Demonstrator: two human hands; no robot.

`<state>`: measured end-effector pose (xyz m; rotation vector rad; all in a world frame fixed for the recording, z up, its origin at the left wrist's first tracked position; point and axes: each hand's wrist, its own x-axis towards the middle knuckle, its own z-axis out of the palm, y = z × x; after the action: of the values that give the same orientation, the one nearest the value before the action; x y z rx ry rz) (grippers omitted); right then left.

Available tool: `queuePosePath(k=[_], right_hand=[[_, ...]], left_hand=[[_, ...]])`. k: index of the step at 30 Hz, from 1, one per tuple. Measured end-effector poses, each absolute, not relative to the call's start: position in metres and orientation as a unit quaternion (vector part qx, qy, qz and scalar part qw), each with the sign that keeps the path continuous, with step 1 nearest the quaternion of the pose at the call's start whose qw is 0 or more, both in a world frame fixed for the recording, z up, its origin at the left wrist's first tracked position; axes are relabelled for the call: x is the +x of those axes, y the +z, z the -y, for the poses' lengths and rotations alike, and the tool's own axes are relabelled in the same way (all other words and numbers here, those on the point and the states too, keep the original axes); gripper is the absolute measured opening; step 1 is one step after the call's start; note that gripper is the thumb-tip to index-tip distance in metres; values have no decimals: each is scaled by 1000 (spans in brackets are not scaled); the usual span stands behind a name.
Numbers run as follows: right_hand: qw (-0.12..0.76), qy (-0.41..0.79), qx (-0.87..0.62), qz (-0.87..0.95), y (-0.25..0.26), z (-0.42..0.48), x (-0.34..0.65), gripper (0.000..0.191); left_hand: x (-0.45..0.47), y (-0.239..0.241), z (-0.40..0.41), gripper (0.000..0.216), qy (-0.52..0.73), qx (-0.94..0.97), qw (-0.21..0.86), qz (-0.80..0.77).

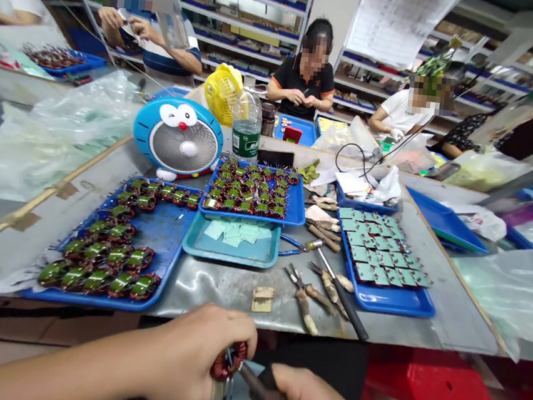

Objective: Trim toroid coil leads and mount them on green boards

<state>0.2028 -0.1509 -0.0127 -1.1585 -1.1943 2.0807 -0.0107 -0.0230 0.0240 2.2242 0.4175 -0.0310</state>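
Below the table's front edge, my left hand (pixel 195 350) is closed around a coil wound with copper-red wire (pixel 228 361), with wire leads hanging from its lower side. My right hand (pixel 308 399) grips a dark tool with a narrow tip (pixel 260 385), probably pliers; its lower part is hidden by the fingers. The tip touches or nearly touches the coil's right side. On the left, a blue tray (pixel 161 240) holds rows of similar green-and-red coils (pixel 121 283). Another blue tray (pixel 296 206) with more coils overlaps a teal tray (pixel 191 243) of pale green cards (pixel 232 237).
At right, a blue tray (pixel 393 300) carries coils topped with pale green boards (pixel 375 248). Pliers (pixel 306 304) and a hammer (pixel 342 292) lie mid-table. A blue fan (pixel 178 135) and bottle (pixel 246 129) stand behind. A red stool (pixel 431 392) is below right. Several co-workers sit opposite.
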Motion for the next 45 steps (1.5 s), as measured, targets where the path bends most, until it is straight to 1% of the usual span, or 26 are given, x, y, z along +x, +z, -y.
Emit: queuePosePath(k=[3, 5, 8, 11, 14, 19, 21, 25, 29, 31, 35, 36, 38, 42, 45], right_hand=[[266, 785, -402, 390, -18, 157, 197, 44], [276, 800, -393, 360, -23, 164, 194, 46], [288, 811, -402, 313, -30, 174, 190, 49], [300, 809, -420, 280, -33, 179, 187, 52], [307, 804, -431, 272, -34, 181, 182, 56], [352, 794, -432, 243, -37, 181, 177, 60], [347, 781, -439, 276, -34, 180, 180, 58], [303, 748, -481, 342, -23, 181, 190, 61], [278, 736, -509, 348, -23, 184, 194, 64], [283, 742, -494, 353, -27, 184, 192, 64], [294, 756, -471, 346, -31, 181, 188, 62], [297, 755, -471, 347, -31, 181, 187, 62], [305, 748, -470, 355, -31, 181, 186, 62], [339, 743, -471, 333, -33, 182, 181, 61], [338, 762, -452, 318, -28, 176, 185, 65]], left_hand=[[-13, 15, 25, 31, 8, 858, 479, -187], [-15, 7, 31, 28, 8, 810, 547, -209], [-16, -10, 42, 30, 4, 688, 682, -249], [-15, -24, 52, 36, 31, 608, 745, -272], [-11, -30, 59, 41, 62, 598, 744, -290], [-3, -26, 61, 31, 163, 673, 649, -316], [-2, -21, 58, 33, 135, 674, 660, -302], [-3, -13, 51, 37, 40, 614, 740, -274], [-3, -12, 52, 36, 27, 607, 743, -282], [-2, -11, 52, 33, 28, 649, 701, -295], [-2, -6, 49, 32, 38, 778, 551, -300], [-2, -5, 49, 32, 37, 786, 541, -298], [-1, -7, 50, 31, 34, 760, 576, -299], [1, -20, 59, 33, 60, 641, 702, -304], [2, -29, 64, 35, 94, 581, 748, -307]])
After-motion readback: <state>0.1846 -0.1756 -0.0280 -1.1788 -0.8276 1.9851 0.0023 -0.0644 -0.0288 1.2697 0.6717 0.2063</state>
